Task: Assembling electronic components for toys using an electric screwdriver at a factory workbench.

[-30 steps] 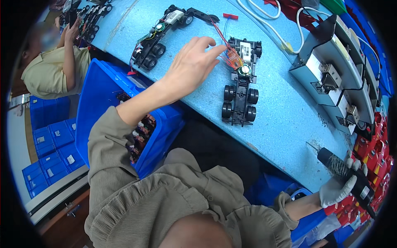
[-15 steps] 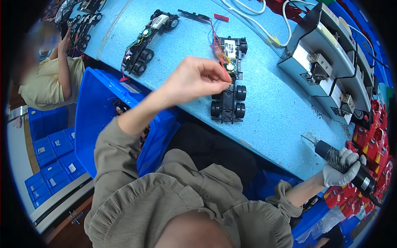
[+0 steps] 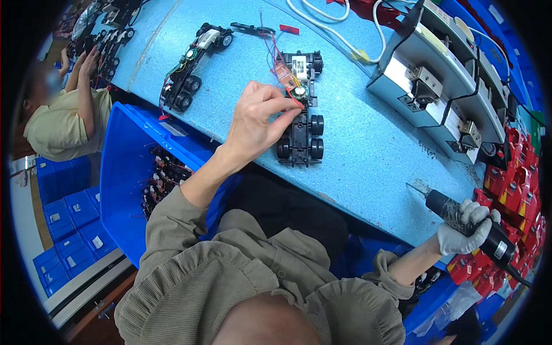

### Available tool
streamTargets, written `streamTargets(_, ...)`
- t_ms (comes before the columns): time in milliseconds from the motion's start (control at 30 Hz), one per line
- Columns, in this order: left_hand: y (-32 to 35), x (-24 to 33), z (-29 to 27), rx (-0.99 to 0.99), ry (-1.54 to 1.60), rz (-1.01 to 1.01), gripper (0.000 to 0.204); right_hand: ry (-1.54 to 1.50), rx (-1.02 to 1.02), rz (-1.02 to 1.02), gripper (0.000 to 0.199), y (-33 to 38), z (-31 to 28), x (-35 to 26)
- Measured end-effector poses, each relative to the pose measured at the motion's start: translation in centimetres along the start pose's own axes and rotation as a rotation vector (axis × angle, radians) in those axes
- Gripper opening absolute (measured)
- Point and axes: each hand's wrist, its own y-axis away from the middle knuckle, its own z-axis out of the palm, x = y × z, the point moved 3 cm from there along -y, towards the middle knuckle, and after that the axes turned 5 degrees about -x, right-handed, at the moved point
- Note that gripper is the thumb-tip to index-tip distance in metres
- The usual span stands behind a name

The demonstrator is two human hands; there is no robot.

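My bare left hand (image 3: pixel 256 119) is closed in a pinch over the middle of a black toy truck chassis (image 3: pixel 299 129). A thin red wire (image 3: pixel 294 99) runs into its fingertips, beside a small round circuit board (image 3: pixel 299 92). On the chassis are several black wheels and a white motor housing (image 3: pixel 299 64). A brown flat piece (image 3: pixel 283 75) with loose wires lies along its left side. In a white glove, my right hand (image 3: pixel 468 229) grips a black electric screwdriver (image 3: pixel 451 211) at the right, its thin bit pointing up and left over the table edge.
Another wired chassis (image 3: pixel 192 63) lies farther left on the blue table (image 3: pixel 356 144). Metal-fronted fixtures (image 3: pixel 425 86) and a white cable (image 3: pixel 333 35) occupy the right back. Red toy bodies (image 3: pixel 520 178) pile at right. A blue bin (image 3: pixel 123 190) holds chassis parts; a co-worker (image 3: pixel 69 121) works far left.
The whole view has shifted, so the table and tools appear farther left. My left wrist has turned, the fingers staying at the chassis middle. My right hand still holds the electric screwdriver.
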Motion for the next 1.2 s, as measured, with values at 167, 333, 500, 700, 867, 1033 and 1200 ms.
streamTargets(167,0.5,0.1,1.2,0.161,0.004,-0.145,0.011,0.002,0.035,-0.009,0.020,-0.1,-0.2,0.3)
streamTargets(333,-0.3,0.1,1.7,0.257,-0.039,-0.214,0.015,0.026,0.012,-0.004,0.030,-0.4,-0.6,-0.1)
streamTargets(500,-1.4,-2.7,4.6,0.073,0.889,-0.678,0.026,-0.041,-0.165,0.006,0.034,-0.4,-0.5,0.5)
streamTargets(700,1.3,-0.5,3.4,-0.209,1.071,-0.599,0.029,0.089,-0.037,-0.155,0.028,-5.6,1.2,-2.8)
streamTargets(867,2.4,0.5,3.8,-0.411,1.096,-0.558,0.032,0.201,-0.018,-0.310,0.014,-11.4,1.1,-1.1)
streamTargets(1033,2.3,0.2,4.6,-0.352,1.183,-0.524,0.035,0.249,-0.210,-0.109,0.009,-14.2,3.8,-0.2)
streamTargets(1200,2.6,0.8,5.3,-0.194,1.297,-0.550,0.038,1.018,0.326,-0.503,0.031,-12.0,3.5,-1.0)
